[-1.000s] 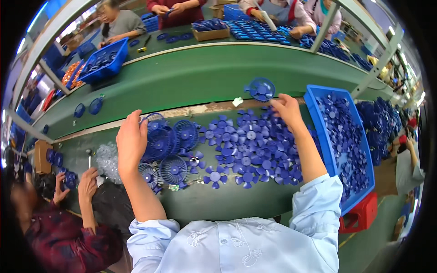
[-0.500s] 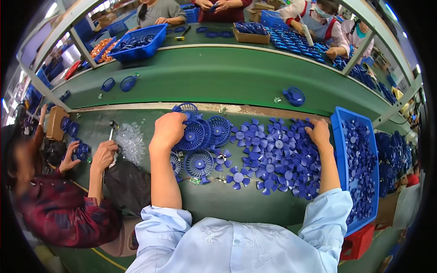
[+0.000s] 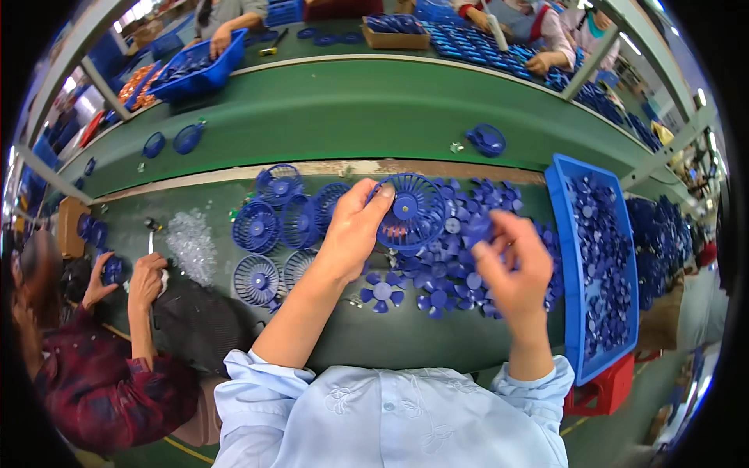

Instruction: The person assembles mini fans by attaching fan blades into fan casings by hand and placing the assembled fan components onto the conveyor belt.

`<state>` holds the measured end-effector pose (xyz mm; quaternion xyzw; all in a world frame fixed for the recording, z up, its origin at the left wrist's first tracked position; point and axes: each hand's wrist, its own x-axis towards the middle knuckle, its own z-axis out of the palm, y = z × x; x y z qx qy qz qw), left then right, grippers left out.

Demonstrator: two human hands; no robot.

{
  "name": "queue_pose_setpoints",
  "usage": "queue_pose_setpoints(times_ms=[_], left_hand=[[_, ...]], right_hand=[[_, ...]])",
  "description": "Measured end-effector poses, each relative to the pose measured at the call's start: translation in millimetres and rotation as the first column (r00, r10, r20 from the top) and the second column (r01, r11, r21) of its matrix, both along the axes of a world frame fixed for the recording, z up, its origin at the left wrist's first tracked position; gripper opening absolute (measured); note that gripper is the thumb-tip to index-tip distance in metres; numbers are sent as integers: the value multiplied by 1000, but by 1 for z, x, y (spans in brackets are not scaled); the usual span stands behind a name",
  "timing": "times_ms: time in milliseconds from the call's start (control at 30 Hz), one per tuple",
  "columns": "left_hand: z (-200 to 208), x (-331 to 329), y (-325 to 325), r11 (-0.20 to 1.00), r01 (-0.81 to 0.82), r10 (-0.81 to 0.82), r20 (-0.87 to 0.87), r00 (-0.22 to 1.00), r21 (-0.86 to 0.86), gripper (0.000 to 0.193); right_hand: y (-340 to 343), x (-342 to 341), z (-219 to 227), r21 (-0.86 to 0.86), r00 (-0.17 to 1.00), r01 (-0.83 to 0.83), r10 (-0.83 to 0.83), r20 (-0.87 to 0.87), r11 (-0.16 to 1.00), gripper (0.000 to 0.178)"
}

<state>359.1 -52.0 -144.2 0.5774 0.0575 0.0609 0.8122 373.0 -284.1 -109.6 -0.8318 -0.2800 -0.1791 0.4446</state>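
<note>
My left hand (image 3: pixel 353 238) grips a round blue fan housing (image 3: pixel 405 208) by its left rim, thumb on top, its ribbed inside and hub facing up. To its right, my right hand (image 3: pixel 516 269) holds a blue fan blade (image 3: pixel 477 229) at its fingertips; both are smeared by motion. The blade is apart from the housing. Below the hands, a heap of loose fan blades (image 3: pixel 438 282) covers the green tabletop. One single blade (image 3: pixel 382 291) lies at the heap's near left. Several more fan housings (image 3: pixel 255 226) sit left of my left forearm.
A blue bin (image 3: pixel 576 343) of fan blades stands on the right. Beyond the table runs a green conveyor belt (image 3: pixel 312 113) carrying a few fan housings (image 3: pixel 488 140). At left, a co-worker's hand (image 3: pixel 147 281) is near clear plastic pieces (image 3: pixel 193 246). People work across the belt.
My left hand has moved right and lifted a fan housing. My right hand has come back from the heap's far right with a blade. The view has shifted slightly.
</note>
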Motion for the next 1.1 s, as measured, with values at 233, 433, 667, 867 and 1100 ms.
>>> queue_pose_setpoints(times_ms=[233,433,667,867,1100], left_hand=[[-12,3,-41,919,263,-303,-99,948,-293,29],[-11,-10,-55,984,172,-176,-96,980,-50,20],[-2,-9,-55,991,59,-62,27,998,120,31],[-2,-13,-54,921,76,-139,140,980,383,30],[-21,-4,-35,720,147,-165,-39,986,679,37]], right_hand=[[15,-20,-14,-317,956,118,-21,292,941,42],[22,-11,-30,-311,955,142,-48,292,940,37],[9,-15,-20,-199,944,136,-66,324,971,50],[-10,14,-38,95,967,-113,132,-217,989,55],[-2,31,-70,104,783,-263,276,-558,959,41]])
